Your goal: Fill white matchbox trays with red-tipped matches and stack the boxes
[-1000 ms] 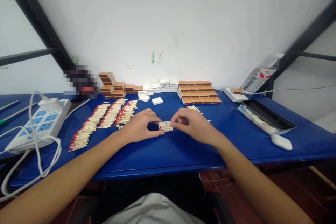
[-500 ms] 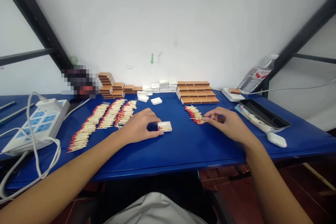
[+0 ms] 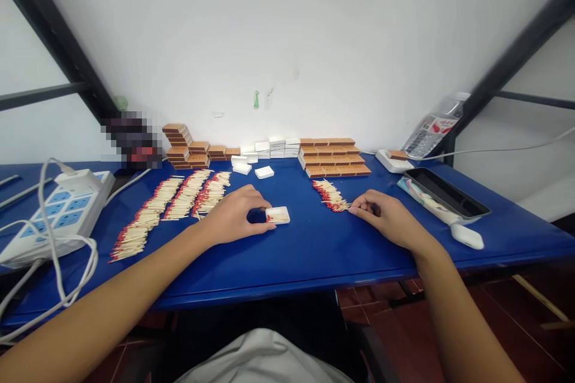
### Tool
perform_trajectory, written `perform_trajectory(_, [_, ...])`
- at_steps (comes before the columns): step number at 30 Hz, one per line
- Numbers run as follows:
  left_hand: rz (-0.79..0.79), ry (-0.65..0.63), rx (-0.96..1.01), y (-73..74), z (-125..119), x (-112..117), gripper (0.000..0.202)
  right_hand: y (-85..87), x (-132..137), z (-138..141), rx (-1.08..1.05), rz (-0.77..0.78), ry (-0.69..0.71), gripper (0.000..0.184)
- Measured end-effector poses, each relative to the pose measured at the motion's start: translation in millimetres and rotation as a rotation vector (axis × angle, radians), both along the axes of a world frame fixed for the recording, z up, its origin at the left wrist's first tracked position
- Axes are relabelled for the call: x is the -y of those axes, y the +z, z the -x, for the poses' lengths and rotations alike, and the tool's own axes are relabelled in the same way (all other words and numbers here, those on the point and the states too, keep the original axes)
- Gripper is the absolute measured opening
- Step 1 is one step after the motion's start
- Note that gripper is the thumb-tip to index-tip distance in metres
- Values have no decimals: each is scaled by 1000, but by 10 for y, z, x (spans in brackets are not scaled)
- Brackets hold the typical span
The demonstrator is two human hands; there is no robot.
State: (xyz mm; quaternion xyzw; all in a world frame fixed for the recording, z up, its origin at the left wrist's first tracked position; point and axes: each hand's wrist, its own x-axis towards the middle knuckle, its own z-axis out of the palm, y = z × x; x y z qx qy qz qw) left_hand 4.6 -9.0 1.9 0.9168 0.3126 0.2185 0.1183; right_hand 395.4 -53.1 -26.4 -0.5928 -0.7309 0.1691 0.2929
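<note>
My left hand (image 3: pixel 236 212) grips the left end of a small white matchbox tray (image 3: pixel 281 215) between thumb and fingers; a few red-tipped matches lie inside it. At the near end of a small pile of matches (image 3: pixel 331 194), my right hand (image 3: pixel 386 215) is closed in a pinch, with what looks like a match between thumb and fingertip. Left of my left hand, matches lie in three slanting rows: an outer row (image 3: pixel 144 221), a middle row (image 3: pixel 187 194) and an inner row (image 3: pixel 213 192), partly behind that hand.
Brown matchbox sleeves (image 3: pixel 335 158) are stacked by the wall, beside white trays (image 3: pixel 276 146) and another brown stack (image 3: pixel 177 146). A power strip (image 3: pixel 85 215) with cables stands left. Right are a phone (image 3: pixel 449 194), a white earbud case (image 3: pixel 467 236) and a plastic bottle (image 3: pixel 435 125).
The whole view has shifted slightly. My right fingertips have moved a little towards me at the pile's near end. The left hand still holds the tray in place.
</note>
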Motion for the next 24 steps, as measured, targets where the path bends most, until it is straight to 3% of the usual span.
perform_trajectory(5, [4, -18, 8, -10, -9, 10, 33, -11, 7, 24, 7, -15, -5, 47])
perform_trajectory(8, [17, -26, 17, -16, -19, 19, 31, 41, 57, 181, -18, -72, 29, 42])
perform_trajectory(14, [17, -43, 26, -33, -43, 30, 31, 190, 168, 839, -20, -118, 191, 20])
perform_trajectory(19, [14, -48, 37, -43, -41, 33, 30, 192, 77, 1309, 75, -187, 289, 9])
perform_trajectory(22, [12, -48, 39, -39, -36, 34, 29, 231, 18, 1339, 37, -192, 290, 12])
perform_trajectory(24, [9, -42, 31, -35, -32, 30, 30, 272, -16, 1198, -30, -227, 212, 18])
